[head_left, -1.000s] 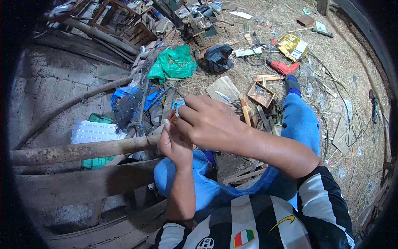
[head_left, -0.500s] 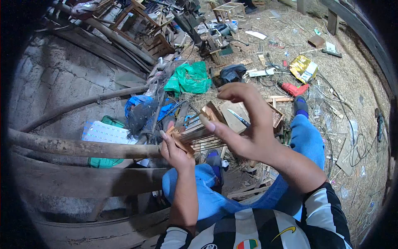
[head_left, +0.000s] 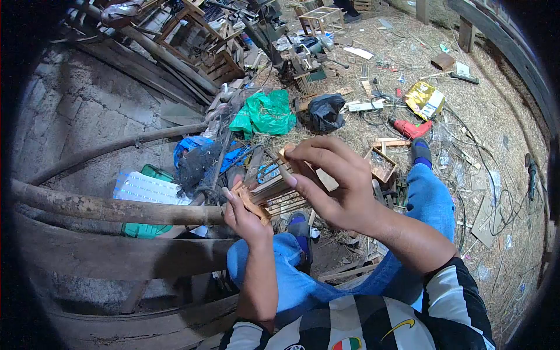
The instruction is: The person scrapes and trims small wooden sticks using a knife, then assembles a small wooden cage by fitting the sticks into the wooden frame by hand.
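Your left grip (head_left: 249, 224) was pinching the barred wooden piece (head_left: 254, 206) at its near end, the thumb along the upper edge and the palm beneath. From there the piece reached away from that grip, its thin bars (head_left: 287, 202) running across toward your right grip (head_left: 341, 182). The right one was spread, fingers curved over the far end and thumb held apart below them (whether those fingertips pressed on the wood, I couldn't tell). So the piece lay between your two grips, above your lap, with much of its far part hidden behind the right one.

The end of the round pole (head_left: 116, 210) came up just beside your left wrist. Past it, the white sheet (head_left: 149, 188) lay over part of the green case (head_left: 144, 231). On the floor ahead of you were the green bag (head_left: 265, 114) and, to its right, the black bag (head_left: 326, 113). The small open box (head_left: 380, 167) sat beyond your right grip, and the red drill (head_left: 412, 128) lay near your right shoe (head_left: 420, 151).
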Demonstrator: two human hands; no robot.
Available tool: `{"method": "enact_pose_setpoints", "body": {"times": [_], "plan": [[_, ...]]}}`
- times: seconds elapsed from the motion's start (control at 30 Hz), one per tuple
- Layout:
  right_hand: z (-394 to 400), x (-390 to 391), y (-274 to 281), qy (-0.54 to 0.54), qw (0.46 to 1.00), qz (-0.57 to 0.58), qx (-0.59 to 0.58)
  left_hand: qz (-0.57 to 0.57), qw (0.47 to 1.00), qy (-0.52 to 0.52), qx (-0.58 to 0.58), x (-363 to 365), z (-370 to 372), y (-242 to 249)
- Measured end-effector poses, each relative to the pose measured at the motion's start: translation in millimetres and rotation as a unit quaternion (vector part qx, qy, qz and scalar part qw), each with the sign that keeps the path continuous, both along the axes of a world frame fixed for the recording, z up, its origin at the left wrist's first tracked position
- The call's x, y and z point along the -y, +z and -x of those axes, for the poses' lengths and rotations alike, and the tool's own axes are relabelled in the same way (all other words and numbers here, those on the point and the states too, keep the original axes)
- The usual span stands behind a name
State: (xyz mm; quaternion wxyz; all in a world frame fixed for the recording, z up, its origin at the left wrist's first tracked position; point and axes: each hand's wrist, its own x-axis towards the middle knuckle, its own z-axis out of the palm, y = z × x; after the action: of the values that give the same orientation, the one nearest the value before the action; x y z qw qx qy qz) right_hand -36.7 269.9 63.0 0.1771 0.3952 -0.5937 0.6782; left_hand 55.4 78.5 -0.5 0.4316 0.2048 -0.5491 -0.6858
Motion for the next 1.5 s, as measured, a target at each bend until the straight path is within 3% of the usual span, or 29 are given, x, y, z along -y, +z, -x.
{"method": "enact_pose_setpoints", "body": {"times": [0.23, 0.37, 0.43, 0.53, 0.7, 0.8, 0.83, 0.9, 0.97, 1.0, 1.03, 1.07, 1.13, 1.17, 1.27, 1.43, 1.5], "plan": [[5, 4, -4, -0.024, 0.999, 0.011, -0.022, -0.006, 1.000, -0.012, -0.005, 1, -2, -5], [16, 6, -11, -0.015, 0.998, 0.007, 0.061, -0.013, 0.997, -0.069, -0.003, 0, -8, -1], [33, 6, -20, 0.069, 0.966, 0.037, 0.248, 0.009, 0.997, -0.081, -0.010, 4, -11, -2], [49, 2, -23, 0.158, 0.897, 0.105, 0.398, 0.055, 0.993, -0.098, 0.042, -2, -15, 11], [47, 6, -31, 0.101, 0.936, 0.035, 0.335, -0.016, 0.988, -0.115, 0.104, -5, -13, 13], [44, 9, -35, 0.073, 0.956, -0.008, 0.283, 0.061, 0.986, -0.073, 0.139, 5, -9, -1], [44, 11, -36, 0.106, 0.954, 0.005, 0.279, 0.092, 0.985, -0.062, 0.132, 13, -6, -10], [48, 16, -42, 0.142, 0.951, 0.017, 0.273, -0.050, 0.981, -0.100, 0.159, 21, -9, -14], [67, 25, -59, 0.159, 0.914, 0.142, 0.345, -0.029, 0.986, -0.083, 0.142, 29, -7, -23], [82, 35, -80, 0.106, 0.922, 0.131, 0.348, -0.007, 0.989, -0.069, 0.127, 32, -4, -25], [106, 39, -121, -0.020, 0.954, -0.030, 0.298, -0.006, 0.990, -0.069, 0.122, 30, -5, -18], [103, 38, -128, -0.120, 0.927, -0.219, 0.281, -0.026, 0.987, -0.072, 0.144, 24, -8, -8], [107, 46, -236, -0.159, 0.876, -0.424, 0.164, -0.050, 0.984, -0.076, 0.151, 24, -11, -6], [95, 45, -268, -0.130, 0.827, -0.514, 0.188, -0.046, 0.985, -0.077, 0.148, 29, -12, -11], [67, 34, -329, -0.159, 0.793, -0.570, 0.146, -0.082, 0.978, -0.102, 0.163, 38, -20, -12], [63, 33, -359, -0.176, 0.780, -0.587, 0.125, -0.091, 0.978, -0.084, 0.170, 49, -24, -28], [69, 30, -368, -0.149, 0.785, -0.578, 0.163, -0.149, 0.959, -0.140, 0.194, 51, -28, -28]]}}
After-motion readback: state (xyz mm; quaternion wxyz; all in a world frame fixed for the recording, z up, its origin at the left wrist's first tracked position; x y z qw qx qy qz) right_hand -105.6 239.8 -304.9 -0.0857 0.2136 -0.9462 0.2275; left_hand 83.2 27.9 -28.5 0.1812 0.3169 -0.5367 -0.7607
